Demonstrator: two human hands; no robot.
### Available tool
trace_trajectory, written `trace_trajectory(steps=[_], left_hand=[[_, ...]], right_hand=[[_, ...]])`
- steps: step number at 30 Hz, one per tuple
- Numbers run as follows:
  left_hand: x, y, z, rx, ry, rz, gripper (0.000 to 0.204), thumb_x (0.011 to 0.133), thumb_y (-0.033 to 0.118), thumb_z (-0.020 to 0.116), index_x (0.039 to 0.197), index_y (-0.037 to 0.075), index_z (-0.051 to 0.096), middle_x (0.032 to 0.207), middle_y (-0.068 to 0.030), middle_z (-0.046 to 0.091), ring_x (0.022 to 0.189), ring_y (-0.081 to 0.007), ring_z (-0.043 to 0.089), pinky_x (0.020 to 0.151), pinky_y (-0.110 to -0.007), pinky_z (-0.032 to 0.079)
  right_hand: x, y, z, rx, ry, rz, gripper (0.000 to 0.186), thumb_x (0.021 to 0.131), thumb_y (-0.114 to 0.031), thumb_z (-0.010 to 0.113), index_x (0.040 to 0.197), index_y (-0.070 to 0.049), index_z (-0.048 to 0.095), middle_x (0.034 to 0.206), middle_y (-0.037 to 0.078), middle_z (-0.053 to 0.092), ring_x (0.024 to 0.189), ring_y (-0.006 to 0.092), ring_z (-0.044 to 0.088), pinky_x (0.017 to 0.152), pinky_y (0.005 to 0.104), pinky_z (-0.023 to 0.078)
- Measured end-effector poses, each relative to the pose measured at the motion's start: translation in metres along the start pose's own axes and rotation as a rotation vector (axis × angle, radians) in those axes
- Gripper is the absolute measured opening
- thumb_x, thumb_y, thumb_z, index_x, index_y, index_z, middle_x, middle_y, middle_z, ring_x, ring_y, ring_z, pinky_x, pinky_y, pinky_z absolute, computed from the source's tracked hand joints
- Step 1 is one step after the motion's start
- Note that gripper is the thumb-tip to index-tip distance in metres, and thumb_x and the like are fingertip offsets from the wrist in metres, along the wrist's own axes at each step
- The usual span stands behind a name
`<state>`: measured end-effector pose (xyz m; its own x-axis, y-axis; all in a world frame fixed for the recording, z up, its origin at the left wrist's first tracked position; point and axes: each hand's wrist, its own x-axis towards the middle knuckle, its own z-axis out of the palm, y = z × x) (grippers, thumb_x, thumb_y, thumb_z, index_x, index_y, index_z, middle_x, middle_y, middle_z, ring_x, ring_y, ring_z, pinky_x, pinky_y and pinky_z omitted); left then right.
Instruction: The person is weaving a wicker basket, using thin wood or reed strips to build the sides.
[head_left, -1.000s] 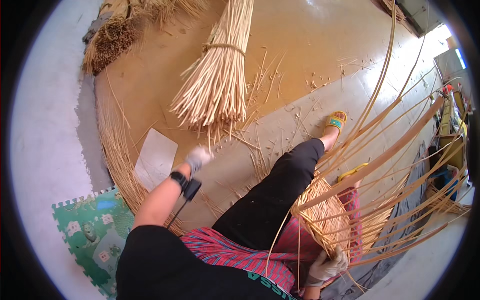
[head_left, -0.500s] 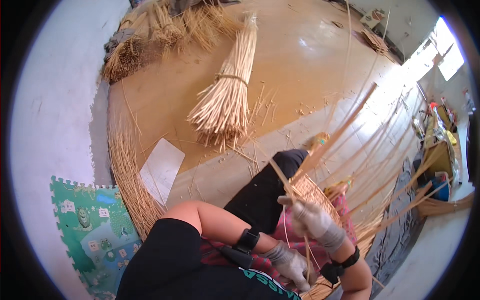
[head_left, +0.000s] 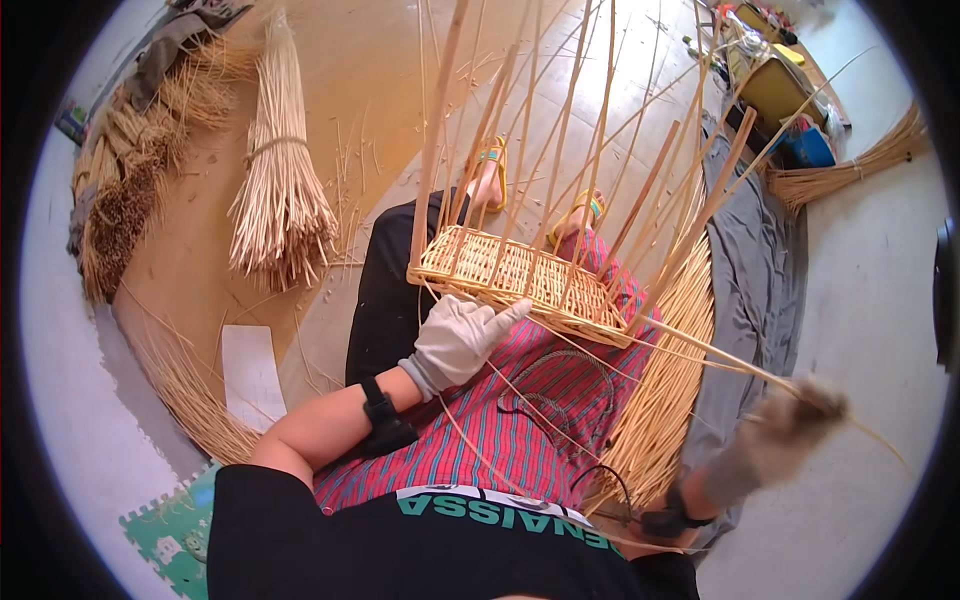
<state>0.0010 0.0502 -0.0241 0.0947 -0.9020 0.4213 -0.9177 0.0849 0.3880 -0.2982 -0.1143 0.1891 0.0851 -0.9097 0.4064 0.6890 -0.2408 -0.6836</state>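
A rectangular woven wicker base with long upright canes rests over my legs, above a red striped cloth. My left hand, in a pale glove, grips its near edge, index finger along the rim. My right hand, gloved and smeared by motion, is out at the lower right, closed on a long pale cane strand that runs from the base's right corner. Thin strands hang from the base across the cloth.
A tied cane bundle lies ahead-left beside darker piles. Loose canes lie on grey fabric at right, near a cluttered shelf and another bundle. A white board and green mat lie left.
The view has swung right. The basket base now sits level across my legs. My left hand has come up to its rim, and my right hand has moved out rightward with the strand.
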Motion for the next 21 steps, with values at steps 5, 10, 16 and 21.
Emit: trace_trajectory(steps=[5,10,16,21], left_hand=[[0.0,-0.008,0.016,0.006,-0.02,0.046,0.036,0.089,0.027,0.074,0.124,0.017,0.067,0.076,0.0001,0.057,0.073,-0.022,0.06,0.068,-0.04,0.042],[-0.001,-0.008,0.007,-0.133,-0.056,0.069,0.021,0.081,0.027,0.08,0.096,0.018,0.068,0.077,0.0025,0.063,0.075,-0.0205,0.064,0.068,-0.039,0.046],[0.001,0.0,0.001,-0.077,0.041,0.058,0.021,0.078,0.029,0.081,0.092,0.02,0.068,0.079,0.0042,0.056,0.082,-0.0173,0.061,0.076,-0.036,0.046],[-0.001,-0.007,0.008,-0.151,0.139,0.149,0.027,0.077,0.031,0.082,0.094,0.016,0.069,0.101,-0.0013,0.06,0.101,-0.0229,0.064,0.086,-0.039,0.054]], right_hand=[[-0.07,0.107,-0.012,-0.464,-0.169,0.257,0.013,0.103,-0.003,0.061,0.113,-0.006,0.054,0.111,0.022,0.072,0.101,0.0306,0.074,0.084,0.0413,0.064],[-0.109,0.146,-0.034,-0.302,-0.205,0.42,0.02,0.098,0.007,0.062,0.106,-0.007,0.051,0.114,0.022,0.073,0.112,0.0357,0.072,0.092,0.0461,0.063],[-0.136,0.167,-0.068,-0.275,-0.084,0.491,0.022,0.099,0.008,0.061,0.107,-0.011,0.054,0.115,0.017,0.073,0.117,0.0353,0.069,0.096,0.0473,0.062],[-0.153,0.201,-0.065,-0.386,-0.554,0.4,0.012,0.1,-0.001,0.067,0.104,-0.008,0.059,0.108,0.014,0.073,0.111,0.0263,0.07,0.094,0.0383,0.059]])
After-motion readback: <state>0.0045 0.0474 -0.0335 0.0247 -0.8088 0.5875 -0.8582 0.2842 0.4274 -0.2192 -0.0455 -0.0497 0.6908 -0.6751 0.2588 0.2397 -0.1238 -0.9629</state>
